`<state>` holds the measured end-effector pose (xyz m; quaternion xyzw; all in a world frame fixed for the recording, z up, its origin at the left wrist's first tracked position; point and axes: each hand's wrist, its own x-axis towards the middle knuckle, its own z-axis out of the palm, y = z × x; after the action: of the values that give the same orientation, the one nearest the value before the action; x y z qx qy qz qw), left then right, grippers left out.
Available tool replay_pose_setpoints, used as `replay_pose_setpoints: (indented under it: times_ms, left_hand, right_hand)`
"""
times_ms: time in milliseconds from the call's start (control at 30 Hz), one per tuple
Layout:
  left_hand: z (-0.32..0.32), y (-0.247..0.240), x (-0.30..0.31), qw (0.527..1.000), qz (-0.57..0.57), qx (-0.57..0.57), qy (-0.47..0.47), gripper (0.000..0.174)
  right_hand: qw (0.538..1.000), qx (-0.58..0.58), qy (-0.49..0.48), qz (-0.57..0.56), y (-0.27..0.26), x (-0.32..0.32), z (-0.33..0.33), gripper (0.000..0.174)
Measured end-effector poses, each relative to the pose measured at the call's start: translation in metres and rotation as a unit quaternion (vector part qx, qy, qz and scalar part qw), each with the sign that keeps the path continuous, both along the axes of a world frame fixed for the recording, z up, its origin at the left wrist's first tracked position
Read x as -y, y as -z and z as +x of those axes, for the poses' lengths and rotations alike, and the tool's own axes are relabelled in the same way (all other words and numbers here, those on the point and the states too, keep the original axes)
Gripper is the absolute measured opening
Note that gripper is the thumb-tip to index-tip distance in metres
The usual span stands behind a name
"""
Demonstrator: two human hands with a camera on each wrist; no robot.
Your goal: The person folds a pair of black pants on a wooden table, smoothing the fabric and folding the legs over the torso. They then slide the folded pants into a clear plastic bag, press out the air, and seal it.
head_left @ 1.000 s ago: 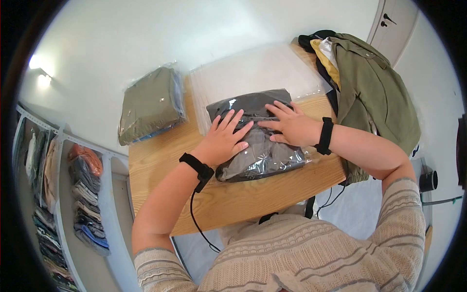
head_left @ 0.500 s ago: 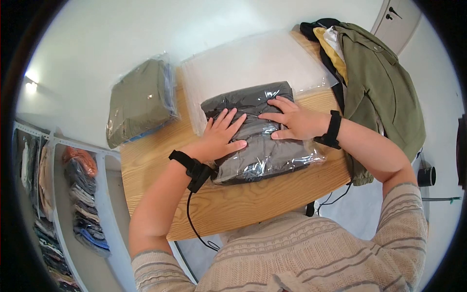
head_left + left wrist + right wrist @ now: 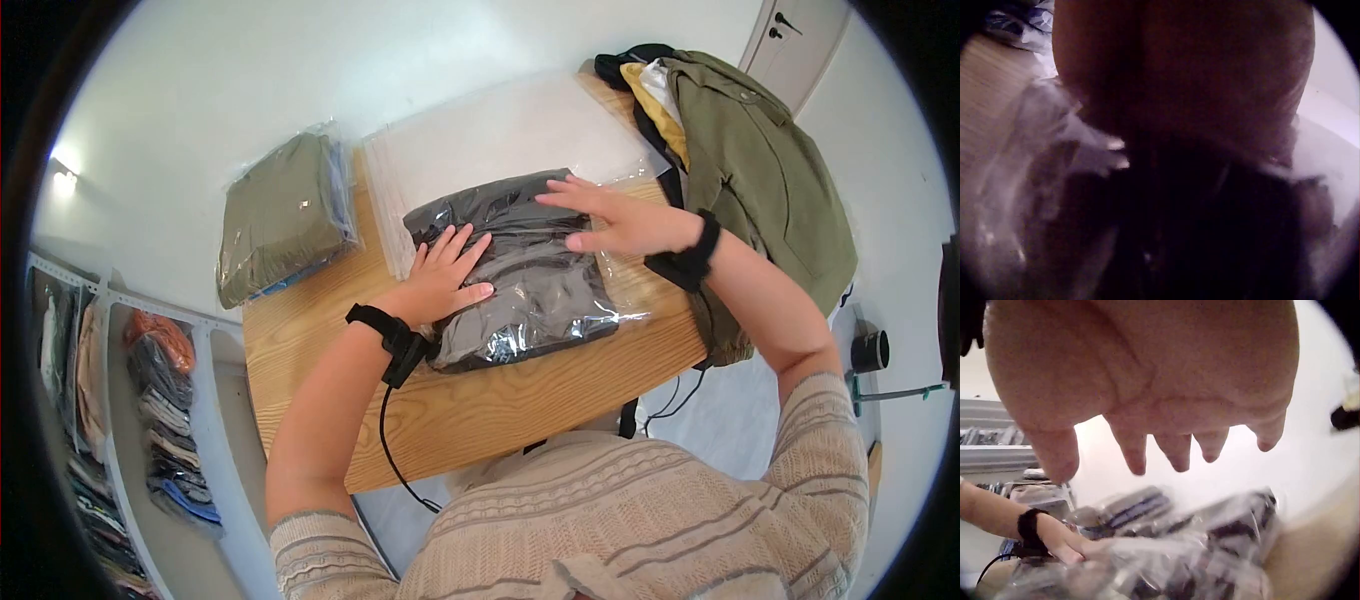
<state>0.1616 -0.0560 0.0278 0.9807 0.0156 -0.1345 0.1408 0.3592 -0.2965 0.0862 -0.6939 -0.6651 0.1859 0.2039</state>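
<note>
A folded dark grey garment in a clear plastic bag (image 3: 525, 290) lies on the wooden table (image 3: 400, 430) in front of the person. The left hand (image 3: 445, 275) rests flat on its left side, fingers spread and straight. In the left wrist view the palm (image 3: 1185, 69) fills the top, with dim, shiny plastic beneath. The right hand (image 3: 625, 220) is raised over the bag's right side, fingers straight and holding nothing. From the right wrist view, its palm (image 3: 1147, 369) hovers above the crinkled plastic (image 3: 1172, 569).
A stack of flat clear bags (image 3: 500, 130) lies behind the garment. Bagged olive clothing (image 3: 280, 215) sits at the back left. Loose clothes with an olive jacket (image 3: 780, 190) hang over the right edge. Shelves of bagged clothes (image 3: 180, 430) stand at left.
Both hands were pressing on the bagged garment; the right hand has since lifted off and moved slightly outward. The left hand stays on the bag.
</note>
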Motion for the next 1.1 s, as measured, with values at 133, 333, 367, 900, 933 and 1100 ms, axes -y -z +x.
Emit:
replay_pose_setpoints:
  times_ms: [133,333,367,900,933,1100]
  left_hand:
    - [-0.002,0.000,0.001,0.999,-0.031,-0.003,-0.018,0.079]
    - [-0.003,-0.010,0.003,1.000,-0.014,-0.001,-0.013,0.077]
    - [-0.005,-0.016,0.000,1.000,-0.011,0.001,-0.017,0.077]
    - [-0.084,-0.015,0.103,0.955,0.109,0.272,-0.033,0.075]
    - [-0.082,-0.009,0.102,0.955,0.110,0.275,-0.031,0.075]
    - [-0.076,0.003,0.080,0.963,0.040,0.263,-0.052,0.055]
  right_hand:
    - [0.991,0.124,-0.042,-0.012,-0.019,0.044,-0.056,0.064]
    - [0.989,0.145,0.015,-0.025,0.039,0.065,-0.092,0.071]
    - [0.995,0.101,0.015,0.011,0.045,0.065,-0.090,0.071]
    - [0.996,0.070,0.034,0.048,0.054,0.070,-0.093,0.071]
    - [0.996,0.063,0.028,0.056,0.055,0.071,-0.092,0.074]
    - [0.991,-0.102,0.046,0.079,0.033,0.074,-0.089,0.082]
